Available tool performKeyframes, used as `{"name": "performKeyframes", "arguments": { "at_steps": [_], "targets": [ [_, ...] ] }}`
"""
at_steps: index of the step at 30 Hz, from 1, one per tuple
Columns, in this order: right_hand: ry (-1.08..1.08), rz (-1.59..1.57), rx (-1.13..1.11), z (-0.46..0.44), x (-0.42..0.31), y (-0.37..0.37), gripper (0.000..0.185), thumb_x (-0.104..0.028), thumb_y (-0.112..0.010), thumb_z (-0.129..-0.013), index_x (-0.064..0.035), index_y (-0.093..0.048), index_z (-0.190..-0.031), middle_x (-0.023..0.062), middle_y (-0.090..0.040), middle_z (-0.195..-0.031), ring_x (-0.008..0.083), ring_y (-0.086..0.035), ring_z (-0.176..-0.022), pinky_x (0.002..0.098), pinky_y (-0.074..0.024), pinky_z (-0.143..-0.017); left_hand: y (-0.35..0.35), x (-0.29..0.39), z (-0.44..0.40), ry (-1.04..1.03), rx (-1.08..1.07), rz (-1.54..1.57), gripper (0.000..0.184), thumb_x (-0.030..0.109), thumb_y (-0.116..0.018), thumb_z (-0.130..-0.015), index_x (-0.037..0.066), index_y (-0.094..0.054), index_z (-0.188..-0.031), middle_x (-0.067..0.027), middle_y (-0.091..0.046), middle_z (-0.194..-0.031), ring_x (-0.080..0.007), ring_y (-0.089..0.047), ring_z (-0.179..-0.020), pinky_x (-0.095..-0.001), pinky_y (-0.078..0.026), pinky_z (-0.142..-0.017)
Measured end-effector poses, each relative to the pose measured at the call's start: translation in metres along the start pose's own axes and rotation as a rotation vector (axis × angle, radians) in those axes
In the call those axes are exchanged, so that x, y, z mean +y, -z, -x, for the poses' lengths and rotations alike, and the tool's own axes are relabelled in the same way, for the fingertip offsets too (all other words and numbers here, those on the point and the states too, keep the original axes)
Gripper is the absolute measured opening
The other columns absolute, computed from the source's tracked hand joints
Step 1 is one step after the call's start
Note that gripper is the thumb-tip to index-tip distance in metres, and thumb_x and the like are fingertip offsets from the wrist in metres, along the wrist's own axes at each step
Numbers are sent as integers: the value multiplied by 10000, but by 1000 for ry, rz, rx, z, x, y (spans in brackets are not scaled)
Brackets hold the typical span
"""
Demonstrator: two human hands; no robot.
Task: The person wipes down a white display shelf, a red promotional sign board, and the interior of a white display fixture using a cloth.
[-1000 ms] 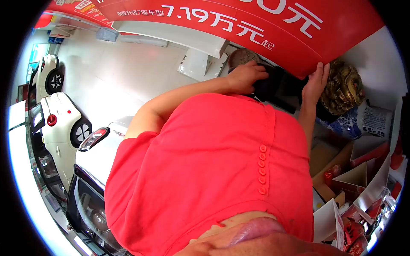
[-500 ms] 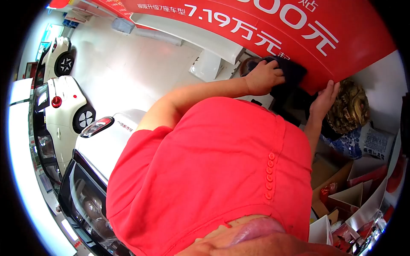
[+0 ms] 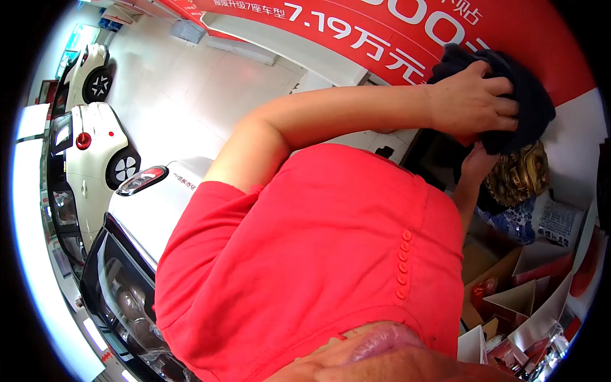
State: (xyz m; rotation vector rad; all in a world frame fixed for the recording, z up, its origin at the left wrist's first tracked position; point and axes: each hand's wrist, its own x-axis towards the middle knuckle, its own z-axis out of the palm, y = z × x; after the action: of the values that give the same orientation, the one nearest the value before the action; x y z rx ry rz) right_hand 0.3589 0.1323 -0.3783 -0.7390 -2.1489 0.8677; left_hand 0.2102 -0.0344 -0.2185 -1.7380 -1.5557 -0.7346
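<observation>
My left hand [image 3: 472, 105] reaches across in front of me, its fingers closed on a dark navy cloth [image 3: 531, 95]. The bunched cloth is pressed against the right part of a large red sign board [image 3: 407, 38] with white lettering and prices. Just beneath the cloth, my right hand [image 3: 477, 165] is at the board's lower edge. Its fingertips are partly hidden by the cloth and the other hand. Close to the right hand stands a gold-brown ornament [image 3: 522, 175], with a blue-and-white patterned item [image 3: 512, 219] below it.
Cardboard boxes [image 3: 534, 264] and bags crowd the lower right. A white car [image 3: 137, 219] stands close on my left, with cream cars [image 3: 92, 159] beyond it. Pale tiled floor [image 3: 184, 95] stretches ahead on the left, and a white wall is behind the ornament.
My left hand has swept the cloth to the right and slightly up, over the board's right part. My right hand has shifted slightly down and is now partly covered.
</observation>
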Motion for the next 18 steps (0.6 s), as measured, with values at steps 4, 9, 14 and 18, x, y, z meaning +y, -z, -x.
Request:
{"name": "performKeyframes", "arguments": {
  "at_steps": [4, 9, 14, 18],
  "targets": [
    [-394, -957, 58, -15, -66, 4, 476, -318, -303, -1051, -56, -364, -1444, 94, -448, -1406, 245, -426, -1277, 391, -319, -1089, -42, -1, 26, -50, -320, -172, 285, 255, -606, -826, 281, -616, -1110, 108, -583, -1074, -167, -501, -1083, -437, -454, -776],
    [-398, -928, -34, -19, -77, 7, 520, -395, -345, -1034, -39, -395, -1411, 85, -477, -1387, 225, -468, -1244, 368, -346, -1052, -75, 23, 101, -137, -422, -5, 189, 227, -583, -828, 241, -615, -1014, 66, -575, -998, -170, -516, -1034, -437, -459, -712],
    [-463, -832, 7, -14, -71, 5, 622, -448, -402, -1011, -56, -277, -1477, 102, -382, -1471, 249, -384, -1320, 381, -275, -1095, -62, 34, 161, -53, -689, 212, 286, 194, -607, -807, 216, -618, -1092, 38, -595, -1067, -199, -520, -1070, -447, -459, -762],
    [-433, -902, -11, -14, -72, 8, 622, -459, -399, -1014, -51, -296, -1471, 89, -380, -1475, 226, -383, -1322, 366, -275, -1097, -31, 33, 151, 140, -757, 434, 444, 97, -649, -711, 150, -609, -1150, -31, -616, -1090, -265, -525, -1062, -435, -458, -819]
  ]
}}
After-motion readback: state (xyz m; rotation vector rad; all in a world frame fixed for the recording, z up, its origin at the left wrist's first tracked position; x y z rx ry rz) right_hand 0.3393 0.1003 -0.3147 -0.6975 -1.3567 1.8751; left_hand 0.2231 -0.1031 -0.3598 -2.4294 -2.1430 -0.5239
